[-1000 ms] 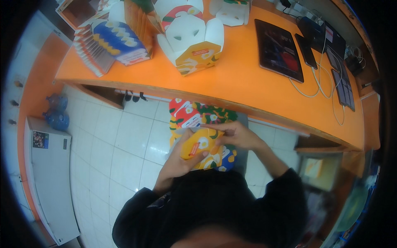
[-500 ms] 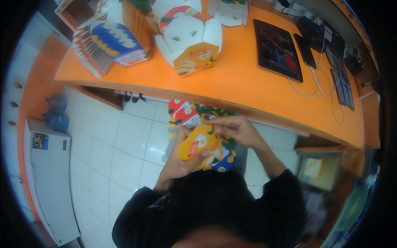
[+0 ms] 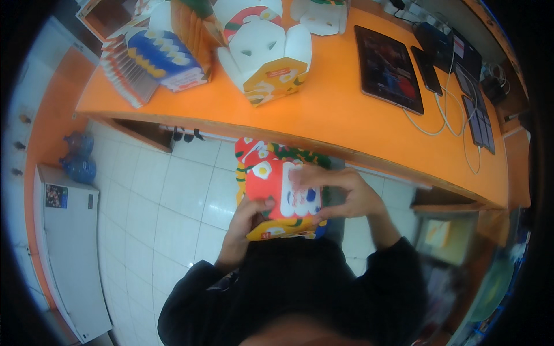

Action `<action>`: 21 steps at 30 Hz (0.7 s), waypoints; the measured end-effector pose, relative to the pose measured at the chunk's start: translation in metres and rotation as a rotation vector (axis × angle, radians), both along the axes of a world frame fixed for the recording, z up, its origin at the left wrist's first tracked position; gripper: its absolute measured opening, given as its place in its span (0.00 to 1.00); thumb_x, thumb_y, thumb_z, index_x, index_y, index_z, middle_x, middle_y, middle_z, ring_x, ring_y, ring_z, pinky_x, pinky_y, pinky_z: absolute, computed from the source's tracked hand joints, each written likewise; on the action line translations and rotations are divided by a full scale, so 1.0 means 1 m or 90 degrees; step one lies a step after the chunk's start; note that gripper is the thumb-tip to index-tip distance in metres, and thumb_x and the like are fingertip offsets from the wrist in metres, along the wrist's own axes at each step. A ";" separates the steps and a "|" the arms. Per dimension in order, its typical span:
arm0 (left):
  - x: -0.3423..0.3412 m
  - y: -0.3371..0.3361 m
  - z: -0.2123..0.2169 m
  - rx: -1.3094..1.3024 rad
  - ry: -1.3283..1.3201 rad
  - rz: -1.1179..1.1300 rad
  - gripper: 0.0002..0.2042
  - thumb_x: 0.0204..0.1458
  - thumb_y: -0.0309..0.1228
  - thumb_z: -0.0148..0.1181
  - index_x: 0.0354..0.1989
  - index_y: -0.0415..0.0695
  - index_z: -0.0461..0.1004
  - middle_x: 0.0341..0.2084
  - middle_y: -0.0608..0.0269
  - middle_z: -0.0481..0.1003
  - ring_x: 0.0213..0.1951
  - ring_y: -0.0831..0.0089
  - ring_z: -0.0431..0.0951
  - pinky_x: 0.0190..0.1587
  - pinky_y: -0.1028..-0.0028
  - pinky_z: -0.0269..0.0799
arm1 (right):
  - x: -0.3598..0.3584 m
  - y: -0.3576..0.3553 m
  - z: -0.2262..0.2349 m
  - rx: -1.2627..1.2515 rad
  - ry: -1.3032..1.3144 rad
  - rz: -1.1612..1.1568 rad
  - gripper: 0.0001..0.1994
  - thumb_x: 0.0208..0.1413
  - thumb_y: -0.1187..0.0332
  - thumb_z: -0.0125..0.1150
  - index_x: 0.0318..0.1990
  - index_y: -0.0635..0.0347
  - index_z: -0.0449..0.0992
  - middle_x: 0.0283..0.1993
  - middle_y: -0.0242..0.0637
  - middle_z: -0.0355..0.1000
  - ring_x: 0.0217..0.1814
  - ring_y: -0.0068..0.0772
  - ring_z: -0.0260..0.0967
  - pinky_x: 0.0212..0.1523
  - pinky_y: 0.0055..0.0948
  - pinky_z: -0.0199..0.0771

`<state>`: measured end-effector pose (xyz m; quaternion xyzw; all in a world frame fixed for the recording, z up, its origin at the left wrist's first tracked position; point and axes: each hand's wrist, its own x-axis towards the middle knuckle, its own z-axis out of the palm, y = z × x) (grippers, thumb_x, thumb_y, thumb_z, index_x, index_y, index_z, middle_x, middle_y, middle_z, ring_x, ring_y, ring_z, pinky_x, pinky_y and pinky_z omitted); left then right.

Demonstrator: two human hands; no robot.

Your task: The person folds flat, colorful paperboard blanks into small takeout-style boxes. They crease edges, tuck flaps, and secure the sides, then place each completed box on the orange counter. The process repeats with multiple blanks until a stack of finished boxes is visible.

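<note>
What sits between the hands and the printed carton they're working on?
Nothing visible. Left hand and right hand both touch the red printed carton directly, held below the orange counter edge. Whether either grip is closed cannot be told.

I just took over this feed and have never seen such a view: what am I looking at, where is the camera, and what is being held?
This is a wide fisheye camera on a person's head, looking down. No machine: two bare hands. The left hand and right hand together hold a colourful red and yellow printed cardboard box above the white tiled floor. Ahead, the orange counter carries an assembled white and yellow cardboard box, a stack of flat box blanks, and a dark tablet.
</note>
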<state>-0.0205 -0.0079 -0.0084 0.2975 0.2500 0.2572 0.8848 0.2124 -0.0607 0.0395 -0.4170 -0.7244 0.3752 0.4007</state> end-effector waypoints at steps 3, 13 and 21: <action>-0.007 -0.002 0.015 0.215 0.053 -0.142 0.30 0.45 0.20 0.59 0.58 0.34 0.58 0.53 0.51 0.67 0.55 0.67 0.68 0.57 0.65 0.64 | -0.002 0.003 0.000 -0.017 -0.108 -0.019 0.51 0.30 0.51 0.78 0.65 0.52 0.57 0.72 0.44 0.42 0.74 0.47 0.38 0.67 0.44 0.53; 0.008 -0.005 0.043 0.501 0.177 0.079 0.19 0.55 0.30 0.57 0.52 0.35 0.64 0.41 0.52 0.73 0.43 0.68 0.75 0.48 0.70 0.69 | -0.018 0.000 -0.006 0.075 -0.181 -0.106 0.50 0.31 0.54 0.77 0.65 0.55 0.55 0.68 0.48 0.47 0.71 0.49 0.43 0.69 0.48 0.44; -0.004 0.004 0.061 0.649 0.160 0.008 0.13 0.55 0.33 0.55 0.43 0.35 0.70 0.38 0.53 0.75 0.42 0.61 0.76 0.48 0.66 0.69 | -0.019 -0.005 -0.004 0.065 -0.066 -0.099 0.53 0.24 0.61 0.80 0.64 0.56 0.54 0.62 0.45 0.53 0.66 0.46 0.50 0.64 0.42 0.55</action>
